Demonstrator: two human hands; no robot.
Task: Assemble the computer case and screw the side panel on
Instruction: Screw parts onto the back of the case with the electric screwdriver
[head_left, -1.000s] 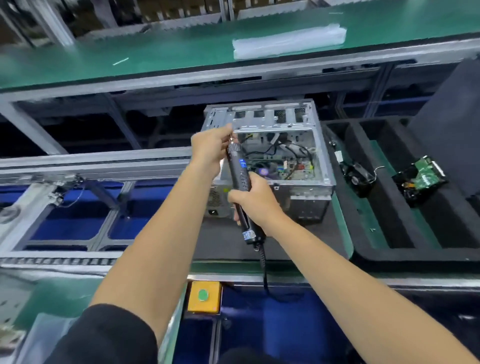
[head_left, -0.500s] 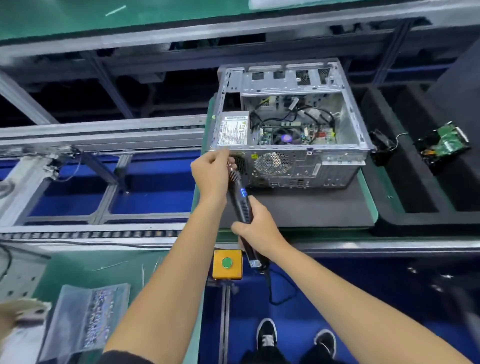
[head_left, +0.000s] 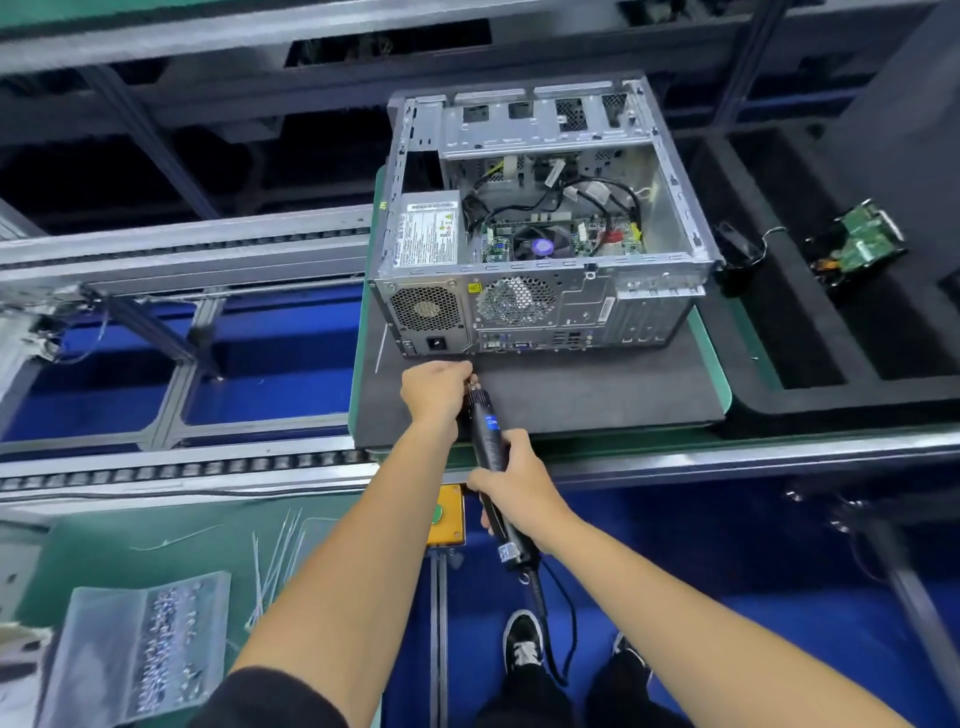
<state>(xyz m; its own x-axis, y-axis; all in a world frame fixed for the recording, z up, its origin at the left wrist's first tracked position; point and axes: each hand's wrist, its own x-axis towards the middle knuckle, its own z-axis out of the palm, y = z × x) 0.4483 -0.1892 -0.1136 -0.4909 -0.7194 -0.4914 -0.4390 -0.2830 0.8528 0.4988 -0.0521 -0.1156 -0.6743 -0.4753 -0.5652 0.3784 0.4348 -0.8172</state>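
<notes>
An open silver computer case (head_left: 540, 306) lies on its side on a dark foam pad (head_left: 582, 395), its rear panel facing me and the motherboard and cables visible inside. No side panel covers it. My right hand (head_left: 519, 491) grips the body of a black corded electric screwdriver (head_left: 491, 447), which points up toward the case. My left hand (head_left: 436, 387) pinches the screwdriver's tip just below the case's lower left corner; whether a screw sits there is hidden by the fingers.
A clear bag of screws (head_left: 140, 649) and loose cable ties (head_left: 270, 566) lie on the green bench at lower left. A yellow box with a green button (head_left: 447, 517) sits at the bench edge. Black foam trays (head_left: 831, 322) with parts are to the right. Conveyor rails run left.
Both hands and the screwdriver have drawn back from the case's top edge to below its rear panel. My head has tilted down, so the case sits higher in view.
</notes>
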